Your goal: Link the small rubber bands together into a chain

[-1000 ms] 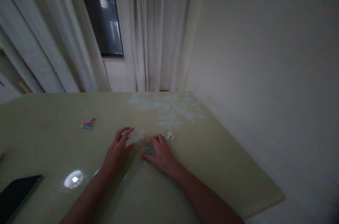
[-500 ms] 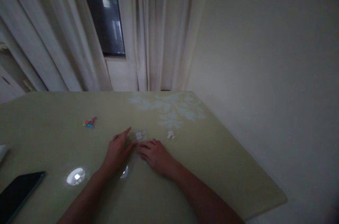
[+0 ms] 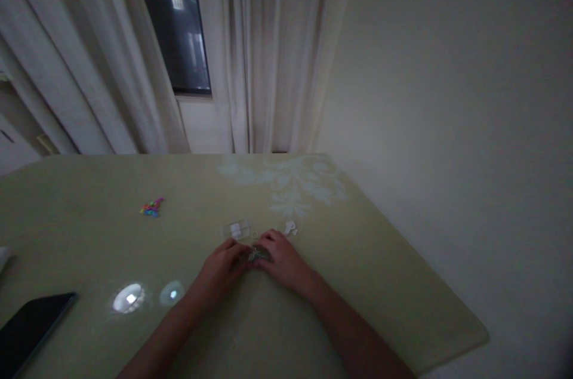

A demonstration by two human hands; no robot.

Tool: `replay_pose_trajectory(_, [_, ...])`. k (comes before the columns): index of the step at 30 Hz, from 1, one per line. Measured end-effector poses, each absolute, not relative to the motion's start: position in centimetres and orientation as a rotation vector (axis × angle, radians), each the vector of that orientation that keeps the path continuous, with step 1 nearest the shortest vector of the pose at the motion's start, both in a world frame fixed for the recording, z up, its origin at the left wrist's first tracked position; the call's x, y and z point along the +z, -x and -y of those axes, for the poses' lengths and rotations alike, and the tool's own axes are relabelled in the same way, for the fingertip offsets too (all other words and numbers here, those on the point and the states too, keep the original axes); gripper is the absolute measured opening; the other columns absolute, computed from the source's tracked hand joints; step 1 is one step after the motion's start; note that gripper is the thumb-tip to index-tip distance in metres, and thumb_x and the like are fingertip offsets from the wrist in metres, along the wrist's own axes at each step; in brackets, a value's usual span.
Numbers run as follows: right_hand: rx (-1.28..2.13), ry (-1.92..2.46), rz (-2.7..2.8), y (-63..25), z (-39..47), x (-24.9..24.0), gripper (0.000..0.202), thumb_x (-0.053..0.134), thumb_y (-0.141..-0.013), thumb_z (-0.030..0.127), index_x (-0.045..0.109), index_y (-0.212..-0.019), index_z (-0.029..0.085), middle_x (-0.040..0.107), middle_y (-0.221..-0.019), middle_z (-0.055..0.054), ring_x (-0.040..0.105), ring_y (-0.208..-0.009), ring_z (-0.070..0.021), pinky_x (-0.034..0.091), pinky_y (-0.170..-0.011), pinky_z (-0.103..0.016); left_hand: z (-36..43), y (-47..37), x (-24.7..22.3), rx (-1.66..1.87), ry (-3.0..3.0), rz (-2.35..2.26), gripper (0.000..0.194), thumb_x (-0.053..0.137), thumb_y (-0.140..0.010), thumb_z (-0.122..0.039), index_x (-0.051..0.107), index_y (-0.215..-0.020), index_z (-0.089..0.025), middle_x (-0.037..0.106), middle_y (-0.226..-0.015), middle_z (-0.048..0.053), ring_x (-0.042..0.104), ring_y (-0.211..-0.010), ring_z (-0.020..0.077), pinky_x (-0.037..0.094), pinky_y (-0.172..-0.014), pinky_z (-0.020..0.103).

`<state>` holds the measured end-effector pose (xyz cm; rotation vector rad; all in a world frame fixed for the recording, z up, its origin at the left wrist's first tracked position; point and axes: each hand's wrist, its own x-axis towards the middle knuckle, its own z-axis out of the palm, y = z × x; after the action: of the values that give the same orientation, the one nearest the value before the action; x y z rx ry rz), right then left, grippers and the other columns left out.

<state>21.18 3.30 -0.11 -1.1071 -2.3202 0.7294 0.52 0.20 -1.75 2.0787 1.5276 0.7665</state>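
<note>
1. Pale curtains (image 3: 273, 51), a dark window (image 3: 179, 27) and a plain wall (image 3: 439, 98) frame the worktop (image 3: 89, 236); from my remote seat I steer by the transparent case (image 3: 236, 229) lying on it.
2. Just nearer to me than the case, and a little to its right, I see a bunch of small dark, greenish pieces (image 3: 256, 255), too small and dim to name.
3. My left hand (image 3: 224, 265) has its fingers curled narrow at the bunch's left side, its knuckles just before the case. My right hand (image 3: 285, 259) curves round the other side, thumb and fingers a little apart. Whether either one grips, I cannot tell.
4. Just right of the case lies a small pale ring (image 3: 254, 235); farther right, beyond my right fingers, sit some white bits (image 3: 290, 228).
5. Well left of the case rests a bright multicoloured pile (image 3: 152, 208); farther left and nearer to me is a dark flat device (image 3: 33, 328).
6. I judge the handling partway: pile and white bits lie apart in their own spots, while the bunch is not yet released.
</note>
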Motion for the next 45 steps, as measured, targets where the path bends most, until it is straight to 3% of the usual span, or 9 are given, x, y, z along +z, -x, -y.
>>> replay_pose_trajectory(3, [0.771, 1.099, 2.319, -20.8, -3.1, -0.1, 0.019, 0.07, -0.094, 0.022, 0.075, -0.113, 0.024, 0.066, -0.11, -0.006, 0.062, -0.106, -0.0206, 0.048, -0.097, -0.031, -0.2, -1.0, -1.8, 0.794, -2.099, -1.551, 0.022, 0.056, -0.093, -0.031, 0.076, -0.093, -0.023, 0.071, -0.092, 0.007, 0.07, -0.084, 0.023, 0.054, -0.076, 0.032])
replay_pose_trajectory(11, [0.677, 1.172, 2.28, -20.2, -3.2, -0.4, 0.021, 0.061, -0.097, 0.011, 0.077, -0.107, 0.021, 0.072, -0.103, -0.007, 0.066, -0.101, -0.0197, 0.049, -0.093, -0.029, -0.1, -0.9, -1.7, 0.862, -2.0, -1.543, 0.026, 0.052, -0.093, -0.029, 0.077, -0.096, -0.025, 0.079, -0.093, 0.005, 0.073, -0.087, 0.0249, 0.055, -0.08, 0.034])
replay_pose_trajectory(24, [0.805, 1.158, 2.053, -21.1, -3.9, 0.0, 0.02, 0.059, -0.099, 0.019, 0.077, -0.103, 0.022, 0.079, -0.096, -0.004, 0.071, -0.088, -0.0176, 0.051, -0.082, -0.027, -1.0, 1.0, -0.9, 0.939, -1.838, -1.459, 0.035, 0.051, -0.086, -0.03, 0.08, -0.104, -0.024, 0.082, -0.107, 0.004, 0.077, -0.102, 0.0273, 0.059, -0.094, 0.04])
replay_pose_trajectory(32, [0.847, 1.18, 2.014, -21.6, -4.4, -0.2, 0.02, 0.062, -0.095, 0.017, 0.079, -0.105, 0.022, 0.079, -0.097, -0.004, 0.072, -0.089, -0.0189, 0.052, -0.085, -0.029, -1.2, 1.9, -0.9, 0.999, -1.832, -1.552, 0.033, 0.051, -0.091, -0.039, 0.076, -0.105, -0.023, 0.081, -0.101, 0.006, 0.076, -0.088, 0.0248, 0.06, -0.081, 0.036])
replay_pose_trajectory(37, [0.703, 1.241, 2.126, -21.9, -4.4, 0.1, 0.024, 0.058, -0.098, 0.014, 0.078, -0.109, 0.02, 0.078, -0.105, -0.008, 0.07, -0.098, -0.0207, 0.05, -0.092, -0.031, -1.1, 2.5, -0.7, 0.956, -2.0, -1.842, 0.034, 0.051, -0.094, -0.045, 0.074, -0.107, -0.024, 0.07, -0.099, 0.005, 0.067, -0.068, 0.0183, 0.053, -0.068, 0.032])
replay_pose_trajectory(45, [0.6, 1.342, 2.29, -22.1, -4.5, 0.5, 0.023, 0.057, -0.101, 0.017, 0.079, -0.11, 0.017, 0.072, -0.104, -0.01, 0.067, -0.096, -0.0191, 0.047, -0.089, -0.027, -1.6, 3.5, -1.1, 0.736, -2.08, -1.966, 0.033, 0.044, -0.098, -0.035, 0.073, -0.102, -0.021, 0.067, -0.106, 0.007, 0.068, -0.08, 0.0195, 0.05, -0.076, 0.031])
